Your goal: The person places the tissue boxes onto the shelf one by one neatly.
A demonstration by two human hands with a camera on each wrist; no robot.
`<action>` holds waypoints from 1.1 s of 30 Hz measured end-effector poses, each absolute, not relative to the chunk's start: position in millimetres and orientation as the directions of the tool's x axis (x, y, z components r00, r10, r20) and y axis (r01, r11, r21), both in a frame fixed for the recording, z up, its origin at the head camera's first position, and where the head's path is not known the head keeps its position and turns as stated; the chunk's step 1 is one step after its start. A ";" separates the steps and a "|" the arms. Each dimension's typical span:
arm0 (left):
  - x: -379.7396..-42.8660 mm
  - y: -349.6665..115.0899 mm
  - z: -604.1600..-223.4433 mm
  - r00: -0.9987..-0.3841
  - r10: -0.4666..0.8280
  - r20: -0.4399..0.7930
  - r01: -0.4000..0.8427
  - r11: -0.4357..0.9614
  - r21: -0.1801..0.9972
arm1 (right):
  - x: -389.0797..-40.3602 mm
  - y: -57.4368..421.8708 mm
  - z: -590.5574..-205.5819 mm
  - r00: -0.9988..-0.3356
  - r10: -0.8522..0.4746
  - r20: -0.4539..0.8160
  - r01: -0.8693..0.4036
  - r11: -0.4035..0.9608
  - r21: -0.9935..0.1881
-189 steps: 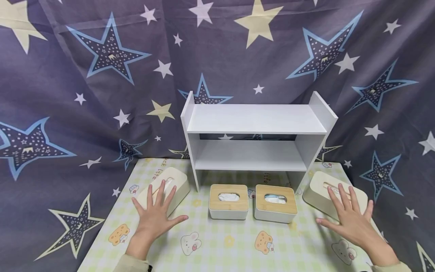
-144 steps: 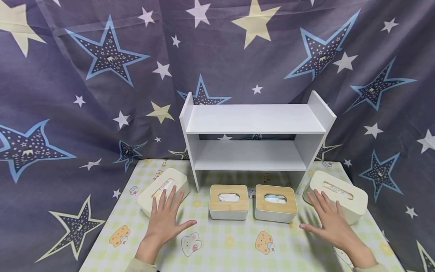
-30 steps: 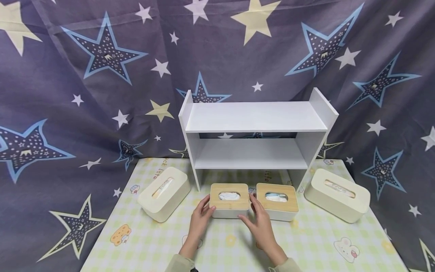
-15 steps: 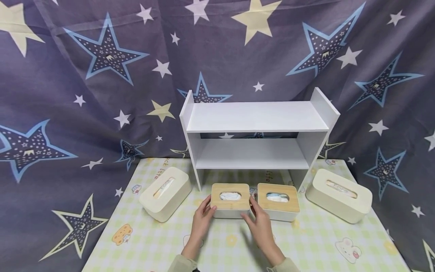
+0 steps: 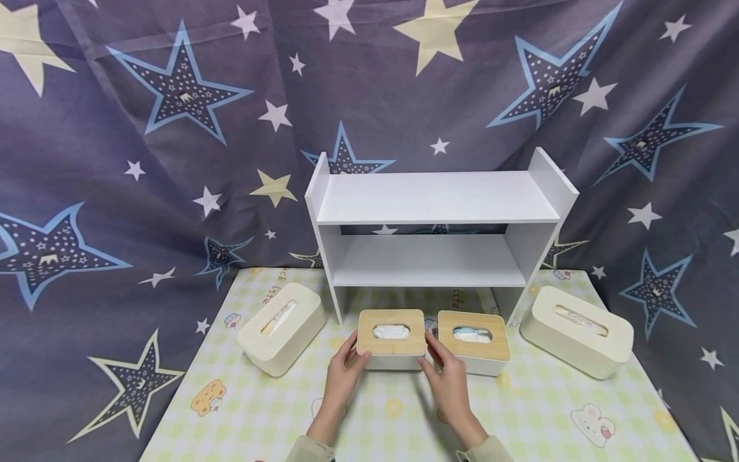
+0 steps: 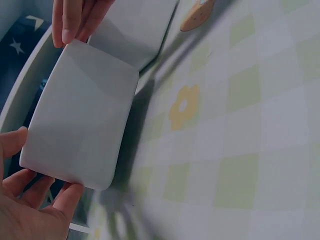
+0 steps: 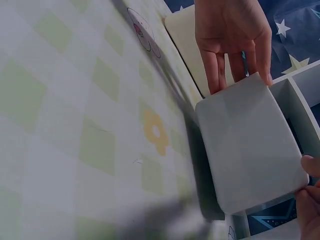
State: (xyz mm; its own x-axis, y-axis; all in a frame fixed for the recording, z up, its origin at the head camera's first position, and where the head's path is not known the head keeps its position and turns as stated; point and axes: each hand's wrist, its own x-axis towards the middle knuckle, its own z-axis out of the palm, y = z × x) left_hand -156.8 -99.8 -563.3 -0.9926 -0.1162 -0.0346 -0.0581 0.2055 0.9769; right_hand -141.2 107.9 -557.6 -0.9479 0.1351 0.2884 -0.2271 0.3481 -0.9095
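A tissue box (image 5: 390,362) with a pale bamboo lid and white-grey sides is held between both hands in front of the shelf. White tissue shows in its oval slot. My left hand (image 5: 342,380) grips its left side, thumb at the front corner and fingers along the side. On the right side my right hand (image 5: 450,386) grips it the same way. In the left wrist view the box's plain front (image 6: 82,115) faces the camera, a dark shadow along its lower edge. The right wrist view shows that front (image 7: 250,145) with hands at both ends.
A second bamboo-lidded tissue box (image 5: 472,366) stands close to the right hand. Cream tissue boxes lie angled at left (image 5: 281,330) and right (image 5: 577,333). Behind rises a white two-tier shelf (image 5: 427,260). A checked cloth (image 5: 398,436) covers the table; a starry curtain (image 5: 369,83) hangs behind.
Both hands have come inward from above the cream boxes to the left bamboo-lidded tissue box. Over the last half second the right thumb has come against it and it has risen very slightly.
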 end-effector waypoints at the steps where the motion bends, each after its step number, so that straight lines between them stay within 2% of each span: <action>1: -157.7 -100.7 -567.0 -0.993 -0.116 -0.030 -0.054 0.205 0.977 | -141.3 108.4 -557.0 -0.948 0.139 0.285 -0.226 0.335 -0.915; 6: -156.0 -102.7 -562.0 -0.996 -0.089 0.007 -0.013 0.211 0.977 | -141.0 110.9 -552.3 -0.941 0.159 0.298 -0.246 0.283 -0.927; 13: -153.9 -103.5 -553.1 -0.996 -0.086 0.027 0.006 0.231 0.973 | -140.9 111.8 -540.4 -0.907 0.187 0.376 -0.316 0.286 -0.904; 19: -149.7 -104.5 -539.2 -0.994 -0.094 0.048 0.025 0.224 0.974 | -133.6 109.7 -510.4 -0.850 0.160 0.501 -0.435 0.323 -0.841; 25: -148.8 -105.1 -525.1 -0.993 -0.096 0.071 0.052 0.187 0.981 | -128.0 110.4 -487.4 -0.819 0.159 0.552 -0.485 0.324 -0.812; 33: -150.8 -104.4 -506.7 -0.979 -0.116 0.165 0.143 0.180 0.973 | -140.8 114.3 -498.6 -0.797 0.188 0.574 -0.506 0.311 -0.805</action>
